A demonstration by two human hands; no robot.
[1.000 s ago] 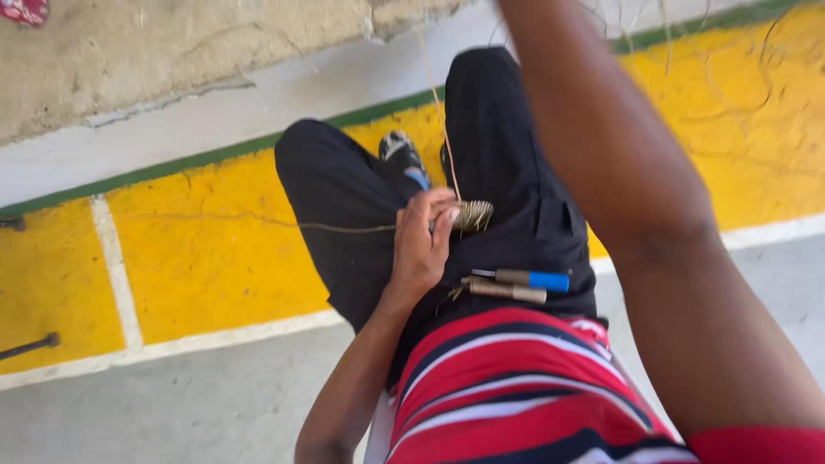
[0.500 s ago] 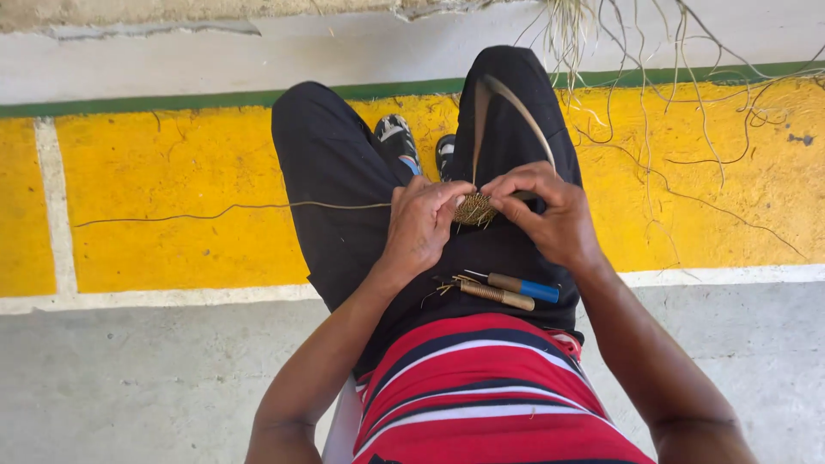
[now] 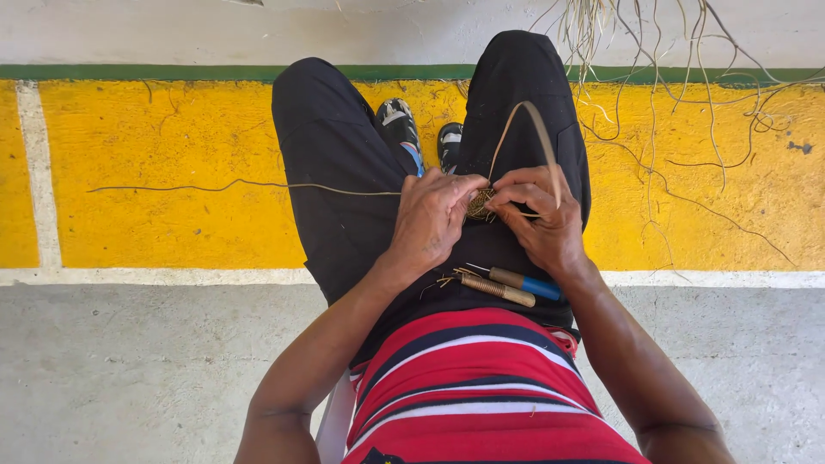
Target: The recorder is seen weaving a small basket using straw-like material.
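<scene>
I sit with black-trousered legs stretched out. My left hand pinches a small coiled woven piece of straw-coloured fibre over my lap. My right hand meets it from the right, fingers closed on a flat fibre strip that loops up above the coil and back down. A long thin strand trails left from the coil across the yellow floor. Two tools lie on my lap just below the hands: one with a blue handle, one with a wooden handle.
A bundle of loose dry fibres hangs and spreads at the upper right. The floor has a yellow painted band edged with white and green lines, and grey concrete nearer me. My shoes show between my knees.
My right arm came down from raised overhead and its hand joined the left at the coil, gripping the strip, which now loops taller above it. The view tilted down.
</scene>
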